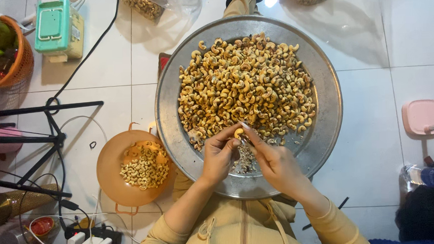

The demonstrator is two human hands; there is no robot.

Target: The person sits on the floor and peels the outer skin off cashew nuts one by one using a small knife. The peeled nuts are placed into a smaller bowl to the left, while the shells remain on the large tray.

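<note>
A big round metal tray (pixel 176 61) rests on my lap, heaped with unpeeled cashew nuts (pixel 244 82). Over its near edge my left hand (pixel 219 155) and my right hand (pixel 275 162) meet. Both pinch a single pale cashew (pixel 238 133) between the fingertips. My right hand also seems to hold a small thin blade against the nut. A little pile of peeled skins (pixel 247 159) lies on the tray under my hands. At my left on the floor, an orange bowl (pixel 108 181) holds peeled pale cashews (pixel 144 167).
White tiled floor all round. A black tripod (pixel 39 138) and cables stand at the left, with a power strip (pixel 89 239) near my knee. An orange basket (pixel 17 61) and a green box (pixel 57 26) sit at the far left. A pink stool (pixel 421 117) and a plastic bottle (pixel 425 177) are at the right.
</note>
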